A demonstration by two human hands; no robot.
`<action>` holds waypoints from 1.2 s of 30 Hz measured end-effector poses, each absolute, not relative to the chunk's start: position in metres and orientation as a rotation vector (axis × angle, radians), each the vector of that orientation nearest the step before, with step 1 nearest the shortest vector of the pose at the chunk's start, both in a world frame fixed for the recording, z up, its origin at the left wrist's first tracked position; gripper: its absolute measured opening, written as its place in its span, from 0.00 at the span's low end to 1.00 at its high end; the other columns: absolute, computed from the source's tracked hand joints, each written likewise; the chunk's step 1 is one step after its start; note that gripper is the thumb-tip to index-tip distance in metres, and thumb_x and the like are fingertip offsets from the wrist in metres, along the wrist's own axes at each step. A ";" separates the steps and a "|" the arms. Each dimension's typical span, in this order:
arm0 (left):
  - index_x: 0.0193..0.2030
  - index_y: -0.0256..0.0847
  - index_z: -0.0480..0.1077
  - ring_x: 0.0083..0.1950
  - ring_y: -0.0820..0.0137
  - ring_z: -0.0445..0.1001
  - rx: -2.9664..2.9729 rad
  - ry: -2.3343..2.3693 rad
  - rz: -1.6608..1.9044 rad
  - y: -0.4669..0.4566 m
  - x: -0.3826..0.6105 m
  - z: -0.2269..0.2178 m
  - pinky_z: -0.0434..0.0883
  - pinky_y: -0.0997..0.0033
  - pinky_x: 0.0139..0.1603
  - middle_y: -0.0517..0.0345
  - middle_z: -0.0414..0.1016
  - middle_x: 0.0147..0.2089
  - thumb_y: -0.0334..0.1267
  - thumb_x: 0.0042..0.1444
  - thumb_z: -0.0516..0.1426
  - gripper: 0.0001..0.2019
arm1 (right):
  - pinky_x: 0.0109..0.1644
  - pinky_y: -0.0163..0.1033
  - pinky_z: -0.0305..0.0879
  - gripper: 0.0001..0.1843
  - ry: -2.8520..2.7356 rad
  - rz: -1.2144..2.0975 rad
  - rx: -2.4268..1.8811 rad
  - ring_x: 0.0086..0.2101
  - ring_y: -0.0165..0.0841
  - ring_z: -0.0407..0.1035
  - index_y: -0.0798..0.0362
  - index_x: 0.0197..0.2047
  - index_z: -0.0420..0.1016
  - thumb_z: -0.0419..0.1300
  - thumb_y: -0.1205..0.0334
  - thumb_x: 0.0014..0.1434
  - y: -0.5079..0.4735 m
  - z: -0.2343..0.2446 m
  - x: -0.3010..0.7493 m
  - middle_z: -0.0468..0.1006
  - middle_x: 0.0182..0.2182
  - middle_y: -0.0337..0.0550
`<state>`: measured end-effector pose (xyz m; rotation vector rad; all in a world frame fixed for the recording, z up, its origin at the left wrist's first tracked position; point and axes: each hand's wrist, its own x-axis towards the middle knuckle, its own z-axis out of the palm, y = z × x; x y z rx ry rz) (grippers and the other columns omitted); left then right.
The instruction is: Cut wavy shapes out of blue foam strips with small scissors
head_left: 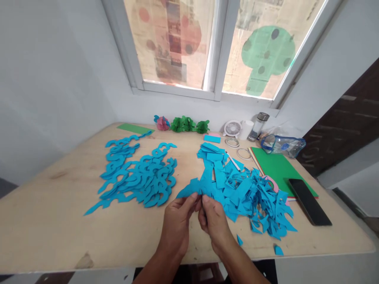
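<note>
A blue paper piece point(189, 188) is held low over the middle of a wooden table point(59, 221), near its front edge. It is pinched between the thumb and fingers of the left hand point(177, 221). The right hand point(216, 221) is curled closely beside it; whether anything is gripped there cannot be told, as the fingers hide it. Wavy blue cut-outs point(145, 177) are heaped to the left, and blue paper scraps point(245, 189) are spread to the right, near a black smartphone point(309, 201). The thin paper could be torn or creased if pulled unevenly, and could be lost among the same-coloured scraps if released.
</note>
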<state>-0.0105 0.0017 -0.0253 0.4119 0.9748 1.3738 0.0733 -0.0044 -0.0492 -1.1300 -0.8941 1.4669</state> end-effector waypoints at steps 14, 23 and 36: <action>0.26 0.37 0.73 0.30 0.71 0.75 0.737 1.074 1.187 0.009 -0.038 -0.016 0.71 0.70 0.40 0.61 0.75 0.25 0.37 0.40 0.68 0.09 | 0.17 0.32 0.37 0.27 -1.160 1.514 -1.116 0.13 0.22 0.45 0.54 0.25 0.66 0.52 0.36 0.56 -0.002 -0.041 0.096 0.56 0.09 0.28; 0.24 0.37 0.72 0.29 0.72 0.72 0.653 1.030 1.346 0.002 -0.021 -0.015 0.69 0.71 0.38 0.62 0.73 0.24 0.36 0.41 0.66 0.07 | 0.18 0.32 0.38 0.26 -1.098 1.490 -1.108 0.13 0.23 0.45 0.54 0.26 0.66 0.51 0.39 0.58 -0.011 -0.044 0.089 0.56 0.10 0.28; 0.23 0.37 0.70 0.26 0.73 0.68 0.733 1.072 1.359 0.001 -0.018 -0.017 0.68 0.70 0.34 0.62 0.70 0.22 0.37 0.43 0.64 0.08 | 0.17 0.32 0.37 0.26 -1.076 1.481 -1.126 0.13 0.22 0.44 0.54 0.25 0.65 0.51 0.38 0.58 -0.011 -0.041 0.088 0.55 0.09 0.28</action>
